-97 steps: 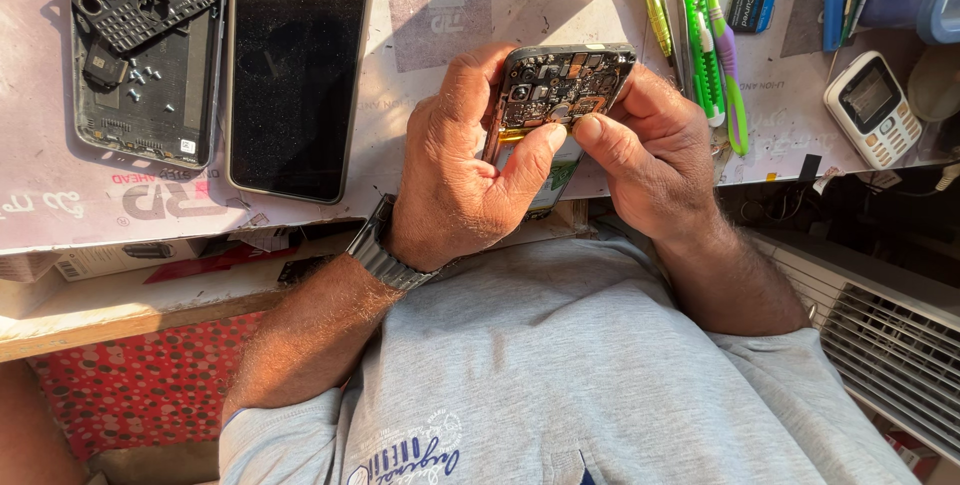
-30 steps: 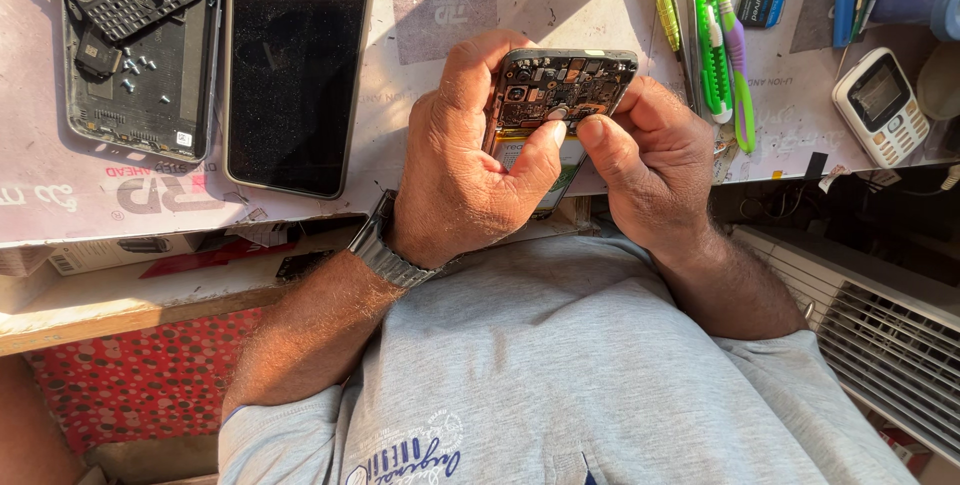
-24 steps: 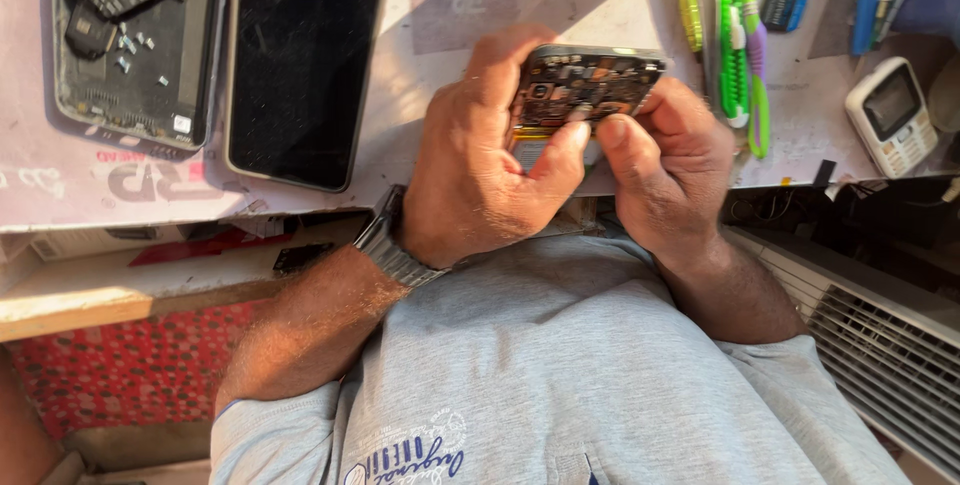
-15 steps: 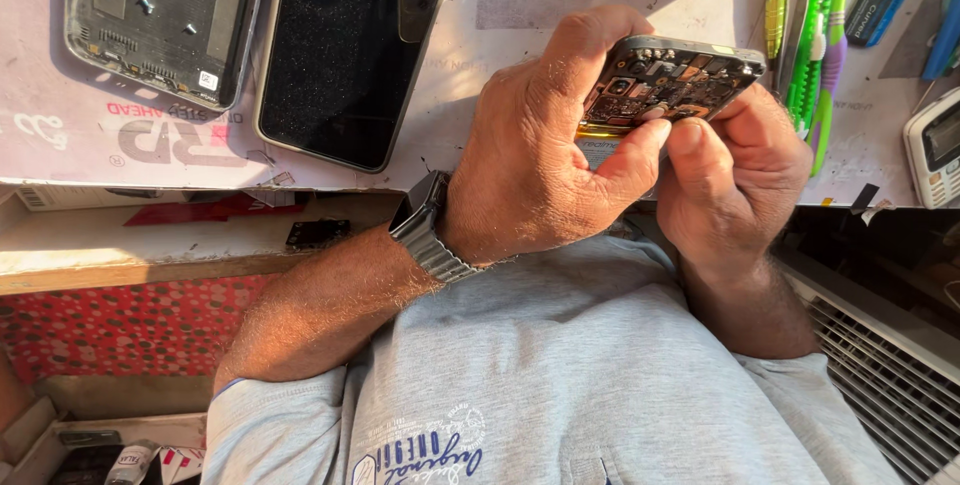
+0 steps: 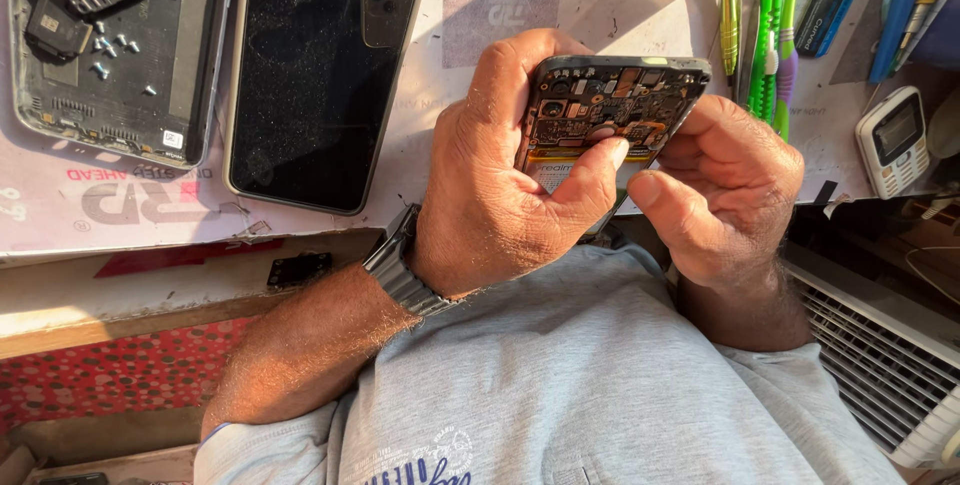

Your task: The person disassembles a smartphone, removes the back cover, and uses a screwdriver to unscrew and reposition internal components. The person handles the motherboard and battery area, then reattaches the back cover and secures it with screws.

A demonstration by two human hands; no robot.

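Opened smartphone (image 5: 612,110) held in both hands above the bench (image 5: 500,5), circuit side facing up

Left hand (image 5: 500,195) wraps the phone body from the side, fingers closed around its edge and the thumb pressing on the exposed board, probably to keep it steady; right hand (image 5: 725,195) supports the other edge with fingers curled narrow, its thumb tip just beside the left thumb. The phone is tilted toward the person, so the small parts catch the light. On the bench behind lie a dark phone screen panel (image 5: 320,75) and, left of it, an open phone housing (image 5: 100,55) with loose screws (image 5: 108,45) inside. Green tweezers (image 5: 770,35) and a small white keypad phone (image 5: 893,140) lie to the right
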